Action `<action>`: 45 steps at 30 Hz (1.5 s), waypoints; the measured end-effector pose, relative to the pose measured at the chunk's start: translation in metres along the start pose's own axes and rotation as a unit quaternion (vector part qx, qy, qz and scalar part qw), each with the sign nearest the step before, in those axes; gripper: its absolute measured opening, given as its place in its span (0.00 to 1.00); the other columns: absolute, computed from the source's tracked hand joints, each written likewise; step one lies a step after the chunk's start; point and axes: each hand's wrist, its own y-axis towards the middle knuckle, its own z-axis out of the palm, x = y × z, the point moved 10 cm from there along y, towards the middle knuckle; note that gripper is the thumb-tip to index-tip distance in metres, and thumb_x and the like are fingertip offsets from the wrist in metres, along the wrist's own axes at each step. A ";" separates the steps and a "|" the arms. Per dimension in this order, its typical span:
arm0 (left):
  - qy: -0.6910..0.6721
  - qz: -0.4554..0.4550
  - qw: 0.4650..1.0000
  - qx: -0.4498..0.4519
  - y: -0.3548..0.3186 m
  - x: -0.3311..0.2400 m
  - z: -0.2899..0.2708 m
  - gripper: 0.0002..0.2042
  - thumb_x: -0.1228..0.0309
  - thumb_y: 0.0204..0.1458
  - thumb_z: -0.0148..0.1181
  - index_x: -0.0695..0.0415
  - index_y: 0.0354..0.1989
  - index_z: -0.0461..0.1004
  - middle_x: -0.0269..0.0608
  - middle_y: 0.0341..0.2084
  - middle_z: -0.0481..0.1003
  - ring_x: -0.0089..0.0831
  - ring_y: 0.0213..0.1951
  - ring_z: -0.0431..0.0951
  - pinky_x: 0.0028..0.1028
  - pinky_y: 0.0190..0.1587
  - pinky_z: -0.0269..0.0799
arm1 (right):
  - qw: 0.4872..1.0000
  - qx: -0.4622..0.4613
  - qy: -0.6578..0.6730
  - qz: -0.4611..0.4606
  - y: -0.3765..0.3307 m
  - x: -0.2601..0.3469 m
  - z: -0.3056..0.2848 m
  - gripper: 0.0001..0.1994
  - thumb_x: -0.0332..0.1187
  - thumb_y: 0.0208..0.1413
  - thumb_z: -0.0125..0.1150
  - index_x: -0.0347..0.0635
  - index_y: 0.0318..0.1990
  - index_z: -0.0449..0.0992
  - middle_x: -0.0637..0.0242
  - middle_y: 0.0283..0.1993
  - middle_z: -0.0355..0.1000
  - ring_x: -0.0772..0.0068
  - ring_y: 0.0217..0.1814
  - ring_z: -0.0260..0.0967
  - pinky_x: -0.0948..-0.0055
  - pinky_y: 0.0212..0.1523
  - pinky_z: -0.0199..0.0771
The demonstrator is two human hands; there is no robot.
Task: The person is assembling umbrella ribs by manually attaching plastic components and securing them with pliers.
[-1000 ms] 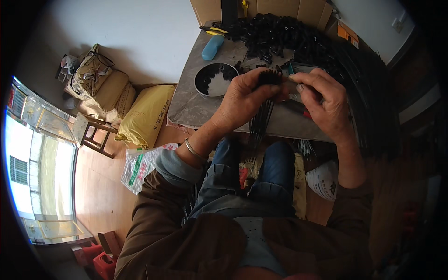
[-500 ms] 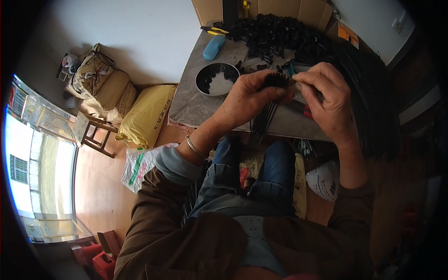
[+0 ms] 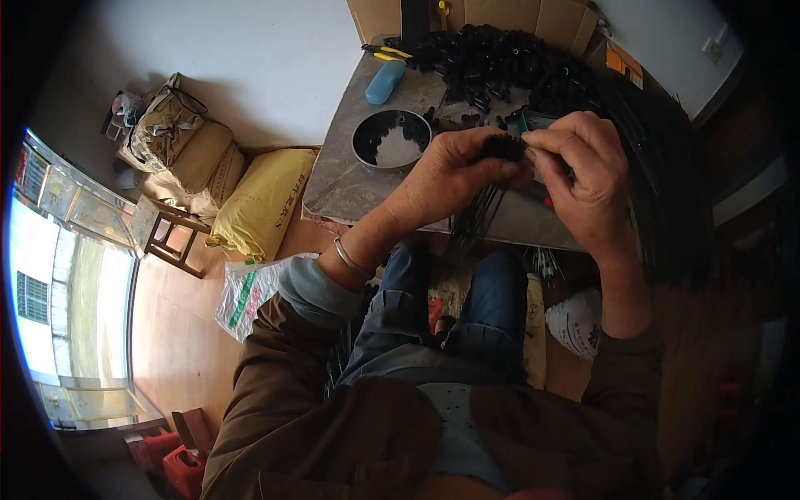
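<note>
My left hand (image 3: 450, 177) is wrapped around a bundle of thin black rods (image 3: 473, 218). Their clustered ends show dark and round above the thumb, and their lengths hang down past the table's front edge. Close against that cluster, my right hand (image 3: 588, 171) has thumb and forefinger pressed together in a pinch. Whatever sits between those fingertips is too small to make out. Left of my left hand stands a round metal bowl (image 3: 353, 148) with black small parts and a whitish material in it.
Black tubular parts (image 3: 508, 62) are heaped along the back of the grey table (image 3: 333, 187). A blue case (image 3: 385, 82) and yellow-handled pliers (image 3: 390, 55) lie at its left. Long black rods (image 3: 667, 183) spread over the right side. A yellow sack (image 3: 267, 200) and wooden stool (image 3: 173, 237) stand left.
My left hand has shifted slightly right with the bundle, its clustered ends closer to my right fingertips. The right hand stays nearly in place, still pinching.
</note>
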 end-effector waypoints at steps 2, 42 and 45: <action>0.009 0.001 1.000 0.010 0.001 -0.001 0.001 0.10 0.79 0.56 0.52 0.63 0.45 0.72 0.39 0.34 0.78 0.23 0.39 0.77 0.24 0.46 0.73 | 0.998 0.008 0.047 0.034 -0.002 -0.009 0.003 0.08 0.20 0.42 0.66 0.41 0.32 0.78 0.70 0.29 0.69 0.73 0.33 0.67 0.74 0.33 0.66; 0.149 -0.007 0.988 0.037 0.002 -0.004 -0.027 0.16 0.80 0.50 0.60 0.61 0.49 0.72 0.38 0.37 0.79 0.24 0.42 0.78 0.25 0.49 0.74 | 0.926 0.062 0.318 0.195 -0.008 -0.040 0.051 0.03 0.24 0.54 0.59 0.36 0.37 0.75 0.72 0.32 0.70 0.84 0.34 0.68 0.83 0.35 0.69; 0.139 -0.019 0.989 0.045 0.002 -0.004 -0.026 0.16 0.81 0.50 0.60 0.61 0.49 0.73 0.38 0.36 0.79 0.24 0.42 0.78 0.25 0.49 0.75 | 0.930 0.078 0.315 0.171 -0.004 -0.038 0.049 0.04 0.23 0.53 0.59 0.36 0.36 0.75 0.72 0.32 0.70 0.83 0.34 0.68 0.83 0.34 0.69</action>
